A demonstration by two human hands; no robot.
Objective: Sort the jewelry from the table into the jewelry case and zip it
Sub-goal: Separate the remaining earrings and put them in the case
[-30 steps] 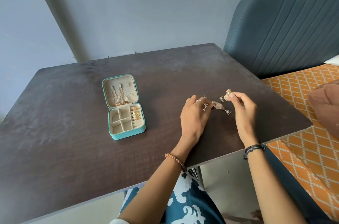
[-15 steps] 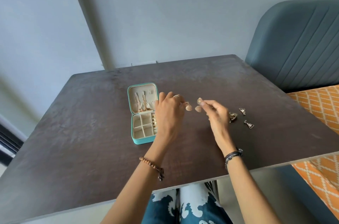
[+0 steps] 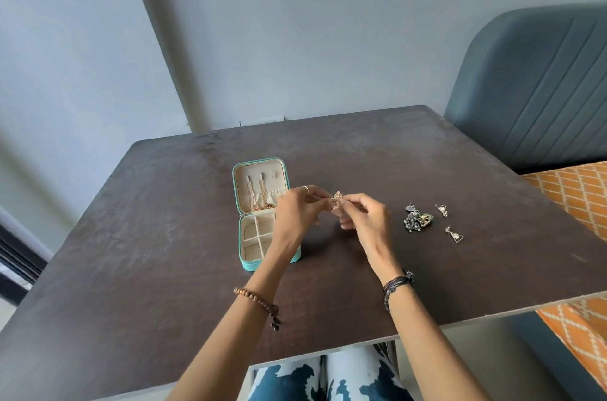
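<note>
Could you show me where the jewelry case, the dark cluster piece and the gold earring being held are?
jewelry case (image 3: 261, 170), head view, lid's teal rim.
dark cluster piece (image 3: 416, 221), head view, its middle.
gold earring (image 3: 337, 203), head view, between both hands.

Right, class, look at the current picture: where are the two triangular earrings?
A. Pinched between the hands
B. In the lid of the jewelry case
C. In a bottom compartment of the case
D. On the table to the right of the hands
D: the two triangular earrings lie on the bare table, right of the dark jewelry cluster, while both hands pinch a gold earring.
</note>
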